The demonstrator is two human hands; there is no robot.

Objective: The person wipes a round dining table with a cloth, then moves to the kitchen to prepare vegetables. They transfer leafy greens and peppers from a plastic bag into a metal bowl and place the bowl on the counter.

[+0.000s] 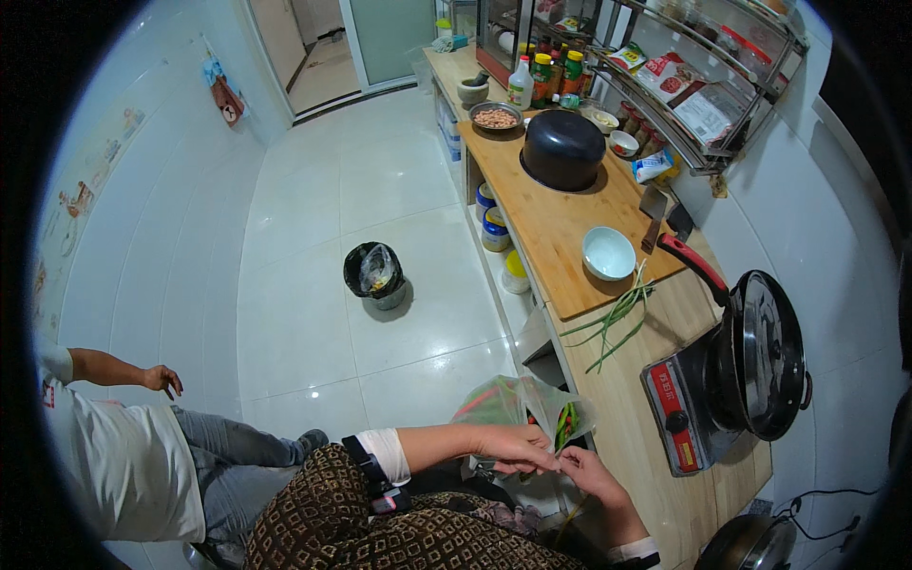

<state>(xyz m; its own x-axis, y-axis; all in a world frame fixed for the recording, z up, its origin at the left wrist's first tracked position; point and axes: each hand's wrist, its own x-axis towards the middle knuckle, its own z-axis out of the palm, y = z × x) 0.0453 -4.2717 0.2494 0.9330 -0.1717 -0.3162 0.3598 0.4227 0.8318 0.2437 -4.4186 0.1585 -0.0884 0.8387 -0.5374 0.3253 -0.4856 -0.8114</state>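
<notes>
My left hand (pixel 519 447) and my right hand (pixel 590 472) meet at the rim of a clear plastic bag (pixel 499 400), their fingertips pinching its edge. Inside the bag, green and red chili peppers (pixel 567 423) show through the film and at its opening. The bag hangs in front of the counter's edge, over my lap. Green onion stalks (pixel 618 313) lie on the counter beyond my hands, partly on a wooden cutting board (pixel 527 206). A pale blue bowl (pixel 609 254) and a cleaver (pixel 652 214) rest on the board.
A single-burner stove (pixel 680 420) bears a lidded black wok (pixel 769 356) at the right. An upturned black pot (pixel 564 148) and a dish of peanuts (pixel 496 117) stand farther back. A lined trash bin (pixel 375 274) is on the floor. Another person (pixel 135 456) stands at the left.
</notes>
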